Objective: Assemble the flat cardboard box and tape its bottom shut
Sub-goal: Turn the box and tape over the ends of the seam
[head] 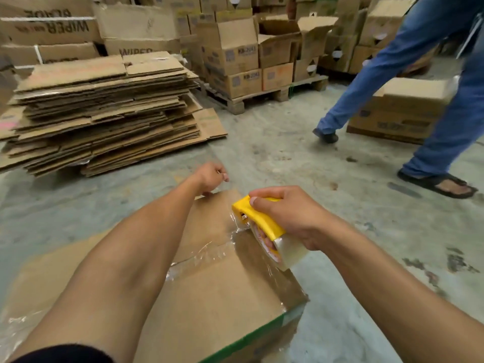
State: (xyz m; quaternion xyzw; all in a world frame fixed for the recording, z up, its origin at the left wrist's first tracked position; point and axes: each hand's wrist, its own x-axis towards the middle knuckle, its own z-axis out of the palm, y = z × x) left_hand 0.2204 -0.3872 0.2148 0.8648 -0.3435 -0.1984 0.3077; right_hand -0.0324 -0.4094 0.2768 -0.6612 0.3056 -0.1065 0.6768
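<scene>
One brown corrugated cardboard box (217, 292) sits on the grey concrete floor (340, 231) right in front, its flaps folded in and facing up, a green stripe running along its near right edge. Two bare arms reach out over it. The left hand (210, 176) is at the far edge of the box, fingers curled down onto the cardboard there; whether it pinches the edge or just presses on it, I can't tell from here. The right hand (285, 213) grips one yellow plastic tape dispenser (258, 218), fingers wrapped over its top, with one roll of clear packing tape (284, 251) loaded under it. The dispenser hangs over the right half of the box, at the seam between the flaps. Shiny clear tape (207, 254) already lies wrinkled along that seam and down the right side of the box. A dark sleeve shows at the near left corner, cut off by the frame.

Far left, one tall stack of flattened cardboard sheets (104, 111), too many to count. Behind it and across the back, assembled cartons piled on one wooden pallet (262, 96), the printing mostly blurred, though "WIPER" reads on a couple at the far left. Far right, a second person in blue jeans (408, 64) strides past in dark sandals, two legs visible and the body cut off above. One more printed carton (400, 113) stands partly hidden behind those legs, its lettering smeared.
</scene>
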